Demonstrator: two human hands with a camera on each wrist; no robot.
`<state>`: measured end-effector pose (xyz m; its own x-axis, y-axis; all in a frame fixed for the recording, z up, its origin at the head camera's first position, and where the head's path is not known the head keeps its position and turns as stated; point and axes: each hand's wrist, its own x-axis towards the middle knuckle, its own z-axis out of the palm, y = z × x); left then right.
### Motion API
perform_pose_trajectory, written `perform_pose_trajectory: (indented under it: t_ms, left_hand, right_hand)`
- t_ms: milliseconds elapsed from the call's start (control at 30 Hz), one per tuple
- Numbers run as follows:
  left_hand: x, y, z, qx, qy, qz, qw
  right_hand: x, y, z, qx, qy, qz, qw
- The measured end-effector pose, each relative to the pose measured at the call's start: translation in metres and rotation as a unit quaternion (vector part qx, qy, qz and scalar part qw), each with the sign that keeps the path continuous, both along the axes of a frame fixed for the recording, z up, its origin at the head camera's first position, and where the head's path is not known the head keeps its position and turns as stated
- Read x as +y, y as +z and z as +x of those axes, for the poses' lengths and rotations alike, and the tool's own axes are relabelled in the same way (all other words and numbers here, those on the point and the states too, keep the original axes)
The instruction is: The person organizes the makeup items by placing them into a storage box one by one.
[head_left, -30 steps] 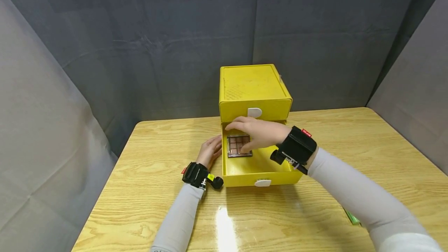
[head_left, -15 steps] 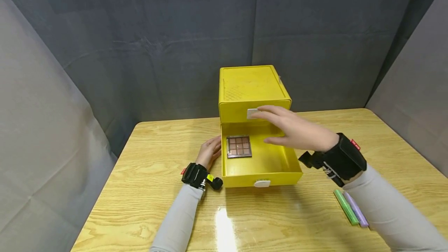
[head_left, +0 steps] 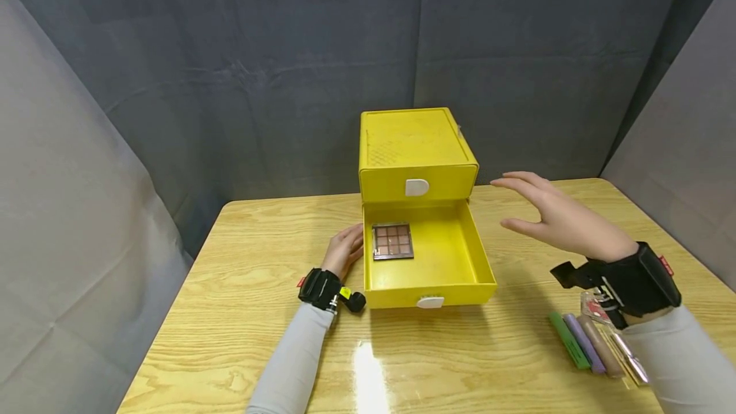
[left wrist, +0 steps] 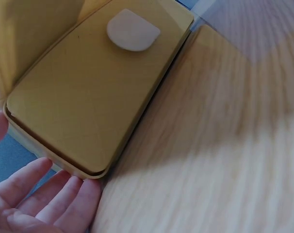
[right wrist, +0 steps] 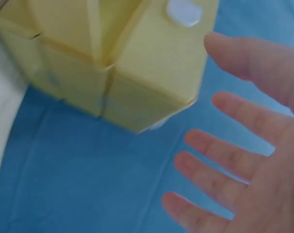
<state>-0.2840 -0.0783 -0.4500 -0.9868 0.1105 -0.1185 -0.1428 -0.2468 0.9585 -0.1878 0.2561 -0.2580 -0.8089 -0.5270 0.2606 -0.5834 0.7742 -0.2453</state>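
A yellow two-drawer box [head_left: 418, 139] stands on the table, its lower drawer [head_left: 445, 260] pulled out and the upper one closed. Inside the lower drawer, on the left, lies an eyeshadow palette [head_left: 393, 241] with brown pans. My left hand [head_left: 344, 250] rests against the left side of the box; the left wrist view shows its fingertips [left wrist: 42, 167] touching the yellow edge. To the right of the box, my right hand [head_left: 566, 216] is in the air with fingers spread and nothing in it. White tabs [head_left: 416, 187] mark the drawer fronts.
Right front on the table lie a green stick-shaped item [head_left: 569, 340], a purple one [head_left: 584, 344], a brownish one [head_left: 600, 347] and a slim shiny tube [head_left: 629, 358]. A small clear case with red [head_left: 595, 307] is partly behind my right wrist. Grey curtains [head_left: 276, 82] enclose the table.
My right hand has left the palette in the drawer and moved right, past the box. The items at right front have come into view. My left hand has stayed in place.
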Motion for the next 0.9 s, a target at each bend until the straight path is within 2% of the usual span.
perform_pose_trajectory:
  t_ms: [133, 433, 700, 900]
  left_hand:
    - [0.0, -0.001, -0.001, 0.001, 0.0, -0.001, 1.0]
    - [0.0, -0.001, -0.001, 0.001, 0.001, 0.003, 1.0]
    - [0.0, -0.001, -0.002, 0.007, 0.002, -0.004, 1.0]
    - [0.0, -0.001, -0.002, -0.001, 0.0, 0.0, 1.0]
  right_hand:
    - [0.023, -0.014, -0.002, -0.032, -0.034, 0.015, 0.999]
    - [0.068, -0.054, -0.005, -0.099, -0.078, 0.04, 0.991]
    - [0.099, -0.094, -0.004, -0.184, -0.082, 0.029, 0.979]
    - [0.115, -0.114, 0.003, -0.248, -0.083, 0.01, 0.965]
